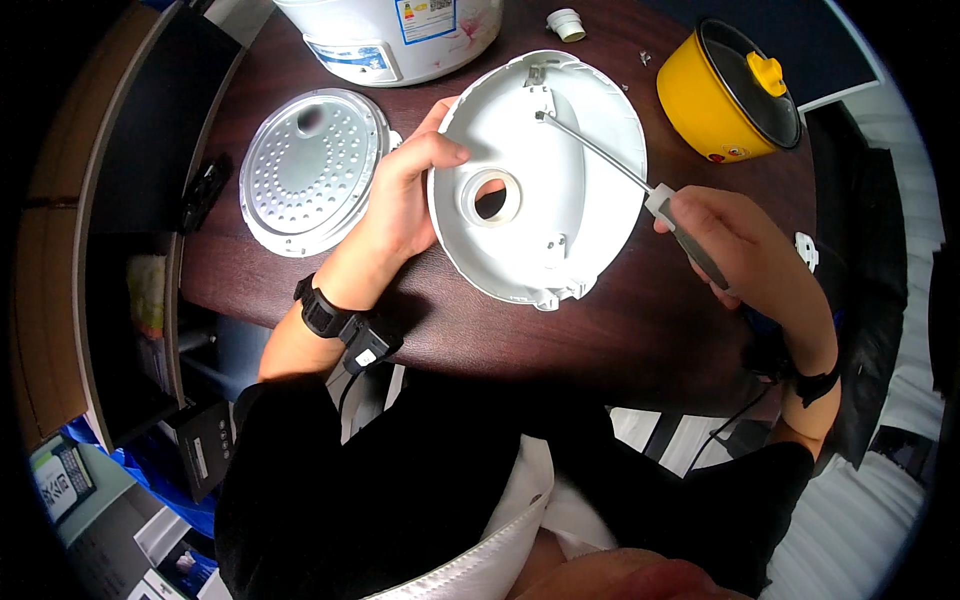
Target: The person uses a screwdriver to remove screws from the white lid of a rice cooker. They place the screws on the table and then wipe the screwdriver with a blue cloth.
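Nearest the camera, at the lower edge, part of the person's own face [660, 577], then a white collar [520, 488] and black clothing [330, 500]. At far left, a dark shelf unit [155, 130] beside the brown surface [480, 350]. Next, lying on the surface, a round dimpled silver plate [285, 210] with a white rim. Beyond, cut off by the upper edge, a white appliance body [425, 62]. Then the left hand [400, 190], pinching the left side of a round white shell [530, 170], thumb over the inner face, fingers behind. Shell over the middle of the surface, hollow side toward the camera; cannot tell about contact underneath. Past it, a small white cap [567, 25]. Slanting in from the right, a screwdriver [655, 197], tip at a small post [541, 102] near the shell's upper edge; cannot tell how firmly seated. Farther right, a yellow pot [700, 110]; below it, the right hand [725, 230], fingers wrapped around the screwdriver's grey-and-white handle.

Could slip the tip off the post and scratch the inner face, because of the slanted shaft. Could twist or tilt the shell under pressure, with hand support on one side only. Could damage the post by pushing too hard, or jab the fingers behind the ringed hole [466, 200] after a downward slip.
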Available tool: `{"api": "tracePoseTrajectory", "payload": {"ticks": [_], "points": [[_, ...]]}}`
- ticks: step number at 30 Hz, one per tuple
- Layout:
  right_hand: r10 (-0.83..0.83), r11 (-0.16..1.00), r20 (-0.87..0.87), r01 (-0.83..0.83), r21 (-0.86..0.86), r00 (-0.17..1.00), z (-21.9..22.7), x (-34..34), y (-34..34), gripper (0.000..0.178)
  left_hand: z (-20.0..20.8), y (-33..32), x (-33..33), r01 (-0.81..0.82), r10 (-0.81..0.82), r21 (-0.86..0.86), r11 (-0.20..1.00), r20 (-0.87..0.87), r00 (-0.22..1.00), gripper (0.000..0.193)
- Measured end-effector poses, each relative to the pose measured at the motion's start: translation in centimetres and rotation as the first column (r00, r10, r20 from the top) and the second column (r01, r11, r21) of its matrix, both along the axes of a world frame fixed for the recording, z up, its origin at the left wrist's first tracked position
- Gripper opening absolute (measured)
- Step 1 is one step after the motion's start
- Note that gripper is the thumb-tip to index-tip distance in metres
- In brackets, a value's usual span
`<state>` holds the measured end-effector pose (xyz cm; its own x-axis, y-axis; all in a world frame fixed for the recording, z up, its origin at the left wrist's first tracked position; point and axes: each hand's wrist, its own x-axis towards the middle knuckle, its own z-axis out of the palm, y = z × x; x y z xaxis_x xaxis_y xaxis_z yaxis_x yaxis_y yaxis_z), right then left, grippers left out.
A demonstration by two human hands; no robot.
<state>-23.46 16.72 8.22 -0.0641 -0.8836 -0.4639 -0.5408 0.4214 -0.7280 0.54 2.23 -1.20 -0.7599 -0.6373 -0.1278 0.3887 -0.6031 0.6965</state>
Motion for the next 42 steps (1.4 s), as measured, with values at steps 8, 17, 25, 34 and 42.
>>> {"api": "tracePoseTrajectory", "payload": {"ticks": [8,17,25,34,42], "points": [[-0.117,0.993,-0.034,0.116,-0.034,0.993,0.2,-0.4,1.0,0.029,-0.2,-0.2,-0.1,0.016,-0.017,-0.048,0.999,-0.009,1.0,0.062],[-0.035,0.986,-0.141,0.012,-0.164,0.989,-0.8,1.1,2.5,0.021,-0.3,-0.4,0.0,0.004,-0.004,-0.088,0.996,0.006,1.0,0.058],[-0.021,0.955,-0.334,-0.079,-0.285,0.942,0.1,2.8,3.2,0.024,0.3,0.3,0.1,-0.013,0.002,-0.157,0.987,-0.07,0.998,0.058],[-0.024,0.883,-0.613,-0.271,-0.384,0.79,0.8,4.9,3.6,0.022,0.1,0.6,0.4,0.026,-0.048,-0.183,0.983,-0.117,0.992,0.052],[0.161,0.827,-0.917,-0.558,-0.076,0.364,3.6,5.5,0.9,0.027,-0.4,0.2,0.9,-0.025,0.021,-0.327,0.945,-0.017,1.0,0.046]]}}
